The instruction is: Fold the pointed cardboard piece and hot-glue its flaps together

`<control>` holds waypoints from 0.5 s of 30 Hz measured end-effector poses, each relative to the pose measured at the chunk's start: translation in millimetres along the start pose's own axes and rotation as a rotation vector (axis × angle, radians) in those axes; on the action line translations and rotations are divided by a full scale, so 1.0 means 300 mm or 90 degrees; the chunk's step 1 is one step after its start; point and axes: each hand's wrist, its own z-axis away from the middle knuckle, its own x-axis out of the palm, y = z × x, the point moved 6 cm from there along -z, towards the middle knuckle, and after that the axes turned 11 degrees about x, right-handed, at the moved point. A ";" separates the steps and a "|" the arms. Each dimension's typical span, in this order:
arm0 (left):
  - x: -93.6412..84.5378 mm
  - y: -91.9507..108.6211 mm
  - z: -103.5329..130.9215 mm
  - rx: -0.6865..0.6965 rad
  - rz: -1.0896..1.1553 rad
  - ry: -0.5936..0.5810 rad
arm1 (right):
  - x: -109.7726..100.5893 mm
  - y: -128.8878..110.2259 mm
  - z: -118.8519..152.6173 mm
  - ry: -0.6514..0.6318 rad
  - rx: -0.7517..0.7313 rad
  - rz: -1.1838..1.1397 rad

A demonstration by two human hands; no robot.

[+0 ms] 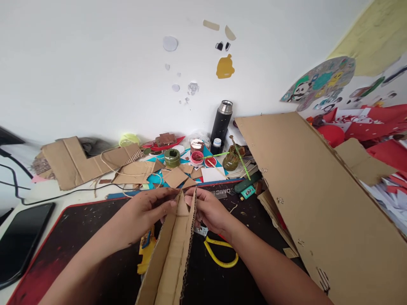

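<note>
A long cardboard channel (173,250), folded with two upright side walls, runs from the near edge up to my hands. My left hand (152,207) is closed on the far end of its left wall, thumb on the inside. My right hand (206,209) grips the far end of the right wall, its lower fingers partly hidden behind the cardboard. A small cardboard flap (182,206) stands between the walls at that end. Beneath my right hand lie yellow-handled scissors (222,266), their blades partly covered. A yellow tool (146,254) lies left of the channel, partly hidden.
A dark mat (95,220) covers the table. Paint pots (197,158), cardboard scraps (174,177) and a black flask (221,120) stand along the wall. A large cardboard sheet (318,190) leans at right. A phone (23,245) lies at left, with a cable (79,186) behind.
</note>
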 end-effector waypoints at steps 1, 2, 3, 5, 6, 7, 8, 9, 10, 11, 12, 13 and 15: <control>0.001 -0.003 -0.002 -0.005 0.026 -0.003 | -0.001 0.000 -0.001 -0.003 -0.002 -0.007; 0.003 -0.004 -0.005 -0.009 0.052 -0.005 | -0.002 0.000 -0.003 -0.005 -0.004 -0.014; 0.006 -0.005 -0.008 -0.012 0.076 -0.005 | -0.004 0.001 -0.004 -0.006 -0.004 -0.018; 0.010 -0.006 -0.013 -0.018 0.113 -0.005 | -0.007 0.003 -0.007 -0.004 -0.001 -0.021; 0.011 -0.009 -0.015 -0.023 0.123 0.001 | -0.009 0.004 -0.008 -0.003 0.000 -0.021; 0.011 -0.012 -0.016 -0.028 0.127 0.009 | -0.009 0.005 -0.009 -0.002 0.003 -0.020; 0.010 -0.016 -0.017 -0.031 0.128 0.017 | -0.010 0.006 -0.010 -0.002 0.006 -0.018; 0.010 -0.020 -0.017 -0.035 0.126 0.024 | -0.010 0.006 -0.011 -0.001 0.006 -0.015; 0.009 -0.023 -0.017 -0.037 0.126 0.030 | -0.011 0.005 -0.012 0.002 0.004 -0.013; 0.009 -0.026 -0.017 -0.039 0.129 0.034 | -0.012 0.004 -0.012 0.005 0.000 -0.009; 0.010 -0.027 -0.017 -0.041 0.133 0.036 | -0.013 0.002 -0.013 0.009 -0.006 -0.005; 0.010 -0.028 -0.017 -0.044 0.140 0.037 | -0.014 0.001 -0.013 0.012 -0.010 -0.002; 0.012 -0.029 -0.017 -0.054 0.156 0.042 | -0.014 0.003 -0.015 0.015 -0.011 0.006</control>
